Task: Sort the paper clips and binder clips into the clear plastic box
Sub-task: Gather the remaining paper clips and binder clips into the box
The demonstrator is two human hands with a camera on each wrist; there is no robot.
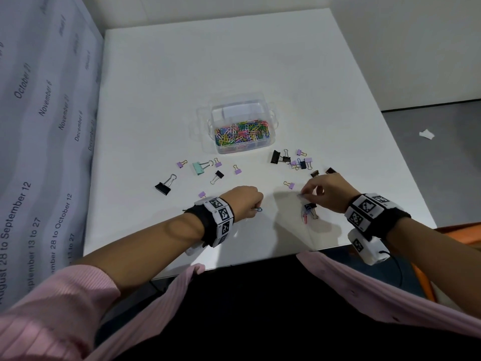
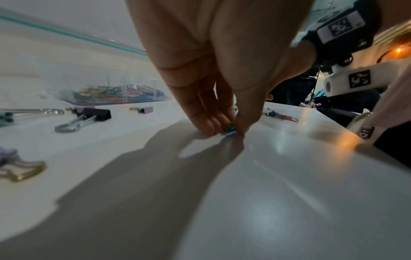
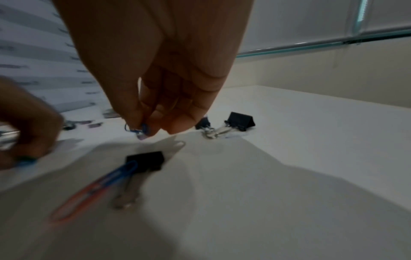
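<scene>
Hands (image 1: pixel 243 201) near clear box (image 1: pixel 270 142) holding paper clips (image 1: pixel 240 134).

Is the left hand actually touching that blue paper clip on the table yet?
Touching. In the left wrist view, the left hand pinches the blue paper clip between its fingertips and thumb, right at the table surface.

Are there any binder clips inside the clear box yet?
No, the clear plastic box holds only colourful paper clips, while the binder clips lie on the white table.
</scene>
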